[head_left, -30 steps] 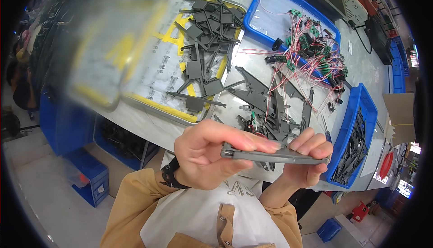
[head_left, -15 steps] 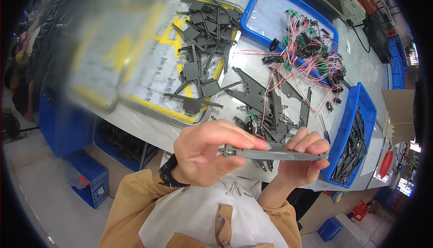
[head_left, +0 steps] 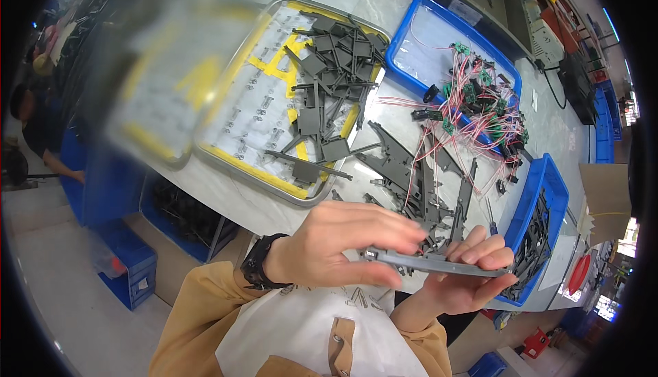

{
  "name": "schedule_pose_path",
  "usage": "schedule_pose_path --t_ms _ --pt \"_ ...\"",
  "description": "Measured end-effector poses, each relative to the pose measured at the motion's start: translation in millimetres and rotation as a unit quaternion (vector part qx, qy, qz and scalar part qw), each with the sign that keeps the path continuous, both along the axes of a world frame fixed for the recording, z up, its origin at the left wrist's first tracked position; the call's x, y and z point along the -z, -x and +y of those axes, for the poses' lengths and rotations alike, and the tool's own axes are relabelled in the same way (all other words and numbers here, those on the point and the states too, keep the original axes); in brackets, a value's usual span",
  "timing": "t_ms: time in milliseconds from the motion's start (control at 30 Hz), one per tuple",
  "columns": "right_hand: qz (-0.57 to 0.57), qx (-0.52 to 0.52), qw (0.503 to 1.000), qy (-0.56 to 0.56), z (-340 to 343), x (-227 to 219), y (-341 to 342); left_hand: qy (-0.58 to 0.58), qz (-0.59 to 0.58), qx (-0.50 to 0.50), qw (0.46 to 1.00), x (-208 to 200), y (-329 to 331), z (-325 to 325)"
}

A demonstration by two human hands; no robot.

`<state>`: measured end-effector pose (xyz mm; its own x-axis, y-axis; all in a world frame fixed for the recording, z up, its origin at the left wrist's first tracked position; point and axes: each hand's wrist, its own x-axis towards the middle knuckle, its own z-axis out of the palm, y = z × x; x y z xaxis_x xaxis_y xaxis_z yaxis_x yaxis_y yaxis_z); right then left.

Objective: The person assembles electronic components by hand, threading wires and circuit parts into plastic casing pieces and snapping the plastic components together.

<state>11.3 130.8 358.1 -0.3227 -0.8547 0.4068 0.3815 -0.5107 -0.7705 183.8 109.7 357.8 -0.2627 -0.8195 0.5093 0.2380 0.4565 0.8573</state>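
Note:
A long, narrow grey plastic part (head_left: pixel 439 264) is held edge-on above my lap, tilted down to the right. My right hand (head_left: pixel 460 293) grips its right end, fingers over the top and thumb along the lower side. My left hand (head_left: pixel 339 243), with a black band at the wrist, is around the left end, fingers stretched out and thumb apart below. Whether it still touches the part is hard to tell. Behind the hands, several loose dark grey plastic parts (head_left: pixel 392 157) lie on the white table (head_left: pixel 240 211), partly hidden by my fingers.
A metal tray (head_left: pixel 255 188) with yellow tape holds a heap of dark grey parts. Beyond stands a blue tray (head_left: pixel 404 79) with red-and-white wires and green circuit boards (head_left: pixel 485 77) spilling over its edge. At the right is a blue bin (head_left: pixel 556 192) of dark strips. A screwdriver (head_left: pixel 492 226) lies nearby.
My left fingers have straightened and spread from their earlier pinch on the part's left end. The part has tilted down to the right and shifted slightly right and lower in view.

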Motion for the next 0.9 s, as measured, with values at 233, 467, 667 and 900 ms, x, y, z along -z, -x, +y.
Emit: schedule_pose_path --t_ms 233,467,667,900 --pt "0.031 -0.085 0.996 0.011 -9 -6 -10 -0.051 0.026 0.023 0.998 -4 -15 7" --pt "0.140 -0.094 0.985 -0.029 -26 -50 -35 -0.065 0.200 -0.110 0.971 6 -54 27" --pt "0.137 -0.273 0.933 0.190 -5 -86 -60 -0.268 0.180 -0.378 0.868 5 -219 -8" --pt "0.034 -0.324 0.920 0.220 -22 -85 -60 -0.349 0.097 -0.427 0.829 61 -382 -44"
